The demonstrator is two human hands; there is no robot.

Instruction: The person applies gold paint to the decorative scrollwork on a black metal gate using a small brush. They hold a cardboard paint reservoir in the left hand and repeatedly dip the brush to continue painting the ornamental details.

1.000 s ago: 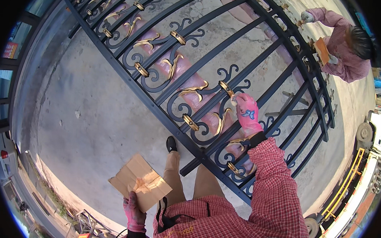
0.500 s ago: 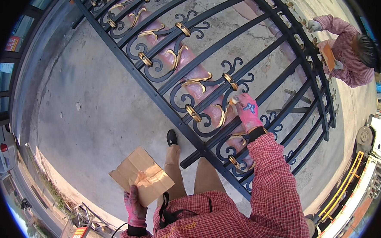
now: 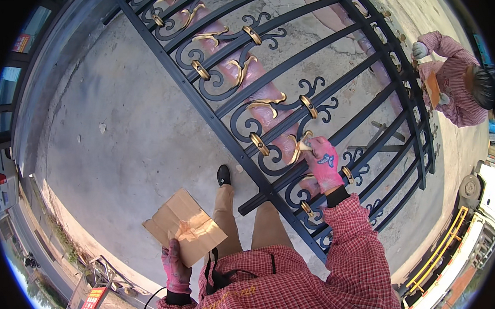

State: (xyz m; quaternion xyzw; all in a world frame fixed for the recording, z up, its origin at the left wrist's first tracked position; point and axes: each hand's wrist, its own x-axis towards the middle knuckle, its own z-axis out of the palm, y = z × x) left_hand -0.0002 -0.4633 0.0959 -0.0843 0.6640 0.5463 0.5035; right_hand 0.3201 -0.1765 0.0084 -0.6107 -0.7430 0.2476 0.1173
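Observation:
My left hand [image 3: 176, 269], in a stained pink glove, grips a creased piece of cardboard [image 3: 168, 220] with a shiny gold-brown smear in its middle. Over the dark metal fence panel [image 3: 200, 104], my right hand [image 3: 324, 163] in a pink glove has its fingers pinched together. A small pale thing shows at its fingertips, too small to name. Those fingertips meet the tip of a gold-coloured leaf [image 3: 299, 148] on a scroll. Close by on the bars are gold collars [image 3: 259, 144] and curled dark scrolls.
Pinkish plastic-wrapped lengths [image 3: 217, 35] lie under the panel on the concrete ground [image 3: 114, 125]. At the far right, another person [image 3: 458, 81] in a checked shirt holds an orange-brown sheet beside the panel. A truck with a yellow rail [image 3: 439, 251] stands at the right.
My right hand has come a little nearer to me, down to the leaf tip. The view has shifted slightly, so the panel sits further right. My left hand keeps the cardboard in place.

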